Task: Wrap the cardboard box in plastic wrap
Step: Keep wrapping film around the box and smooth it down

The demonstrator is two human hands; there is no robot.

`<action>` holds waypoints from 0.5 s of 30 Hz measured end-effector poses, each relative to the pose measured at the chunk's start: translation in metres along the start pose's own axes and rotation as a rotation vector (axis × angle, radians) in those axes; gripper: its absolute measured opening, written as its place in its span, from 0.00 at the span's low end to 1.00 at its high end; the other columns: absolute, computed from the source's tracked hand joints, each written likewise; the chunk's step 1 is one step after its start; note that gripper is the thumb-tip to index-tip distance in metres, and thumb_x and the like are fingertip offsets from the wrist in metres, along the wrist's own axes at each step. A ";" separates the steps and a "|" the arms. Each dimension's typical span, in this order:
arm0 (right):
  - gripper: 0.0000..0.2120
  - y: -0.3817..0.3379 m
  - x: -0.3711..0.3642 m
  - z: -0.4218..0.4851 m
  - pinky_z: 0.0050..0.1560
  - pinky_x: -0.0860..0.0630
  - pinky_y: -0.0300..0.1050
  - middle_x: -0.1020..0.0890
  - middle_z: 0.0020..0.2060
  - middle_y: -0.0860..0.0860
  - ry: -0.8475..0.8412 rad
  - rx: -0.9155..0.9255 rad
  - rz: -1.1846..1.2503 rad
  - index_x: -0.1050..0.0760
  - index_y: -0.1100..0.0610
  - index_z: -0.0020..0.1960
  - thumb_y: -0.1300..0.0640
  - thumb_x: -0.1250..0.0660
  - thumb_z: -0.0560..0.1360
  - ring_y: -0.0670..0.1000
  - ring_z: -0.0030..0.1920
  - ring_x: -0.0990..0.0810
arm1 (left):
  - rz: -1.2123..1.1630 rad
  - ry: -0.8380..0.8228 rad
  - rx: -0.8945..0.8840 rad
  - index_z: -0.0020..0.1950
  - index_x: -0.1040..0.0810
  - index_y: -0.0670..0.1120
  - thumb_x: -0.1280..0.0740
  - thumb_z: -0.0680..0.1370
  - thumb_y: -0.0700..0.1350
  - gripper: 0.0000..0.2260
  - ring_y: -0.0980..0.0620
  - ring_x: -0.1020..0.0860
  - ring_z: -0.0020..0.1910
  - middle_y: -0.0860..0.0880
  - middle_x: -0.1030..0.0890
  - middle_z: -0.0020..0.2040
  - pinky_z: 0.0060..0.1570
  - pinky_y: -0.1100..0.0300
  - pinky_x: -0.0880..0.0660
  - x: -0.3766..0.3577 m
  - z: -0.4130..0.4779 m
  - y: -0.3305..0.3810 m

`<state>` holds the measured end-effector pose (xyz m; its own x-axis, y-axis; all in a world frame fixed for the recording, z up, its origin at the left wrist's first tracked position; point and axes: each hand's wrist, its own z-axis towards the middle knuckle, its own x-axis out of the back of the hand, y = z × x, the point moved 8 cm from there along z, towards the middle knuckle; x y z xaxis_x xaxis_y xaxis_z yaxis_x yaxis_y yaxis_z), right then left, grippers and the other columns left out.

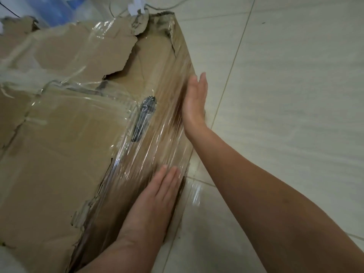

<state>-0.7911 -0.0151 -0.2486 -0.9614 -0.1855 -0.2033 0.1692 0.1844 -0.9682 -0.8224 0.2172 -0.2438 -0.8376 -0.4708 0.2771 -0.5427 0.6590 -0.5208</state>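
A large brown cardboard box (59, 146) with torn flaps lies on the tiled floor and fills the left half of the view. Clear plastic wrap (149, 146) is stretched over its right side face and partly across the top. My left hand (155, 201) lies flat, fingers straight, on the wrapped side near the box's near corner. Farther along the same side, my right hand (195, 101) presses flat against the wrap. A dark oval handle slot (144, 117) shows under the film.
Pale floor tiles (285, 95) stretch to the right of the box. A loose bit of wrap (195, 194) lies on the floor by the box's lower edge. At the top left stands a blue and white object (57, 8), with thin cables (122, 10) nearby.
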 end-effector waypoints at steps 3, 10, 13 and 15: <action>0.26 -0.017 -0.018 -0.002 0.76 0.58 0.48 0.51 0.77 0.48 0.036 0.041 -0.021 0.54 0.52 0.78 0.45 0.56 0.82 0.46 0.76 0.55 | 0.057 -0.038 0.026 0.64 0.73 0.28 0.58 0.81 0.56 0.34 0.29 0.72 0.67 0.28 0.72 0.68 0.53 0.34 0.77 -0.010 -0.004 -0.010; 0.26 -0.016 -0.016 -0.002 0.76 0.58 0.50 0.51 0.77 0.48 -0.009 0.023 -0.039 0.55 0.52 0.78 0.45 0.57 0.82 0.46 0.76 0.55 | 0.111 -0.029 0.107 0.69 0.69 0.30 0.57 0.81 0.59 0.36 0.29 0.70 0.68 0.28 0.69 0.70 0.50 0.33 0.78 -0.011 -0.004 -0.015; 0.26 -0.004 -0.001 -0.003 0.75 0.58 0.49 0.52 0.77 0.46 0.004 -0.022 -0.007 0.55 0.50 0.78 0.44 0.57 0.82 0.44 0.76 0.56 | 0.078 -0.027 0.138 0.70 0.68 0.31 0.55 0.81 0.58 0.36 0.30 0.68 0.69 0.29 0.67 0.71 0.52 0.34 0.76 -0.008 -0.003 -0.013; 0.27 0.026 0.012 -0.006 0.76 0.56 0.52 0.52 0.77 0.46 0.048 -0.132 0.025 0.55 0.50 0.78 0.44 0.56 0.82 0.45 0.76 0.55 | 0.053 -0.005 0.126 0.69 0.68 0.31 0.53 0.81 0.58 0.37 0.31 0.67 0.70 0.30 0.66 0.72 0.54 0.34 0.74 -0.004 -0.002 -0.006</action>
<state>-0.7993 -0.0071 -0.2752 -0.9670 -0.1340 -0.2166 0.1659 0.3139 -0.9349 -0.8159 0.2167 -0.2399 -0.8643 -0.4405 0.2427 -0.4853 0.6041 -0.6321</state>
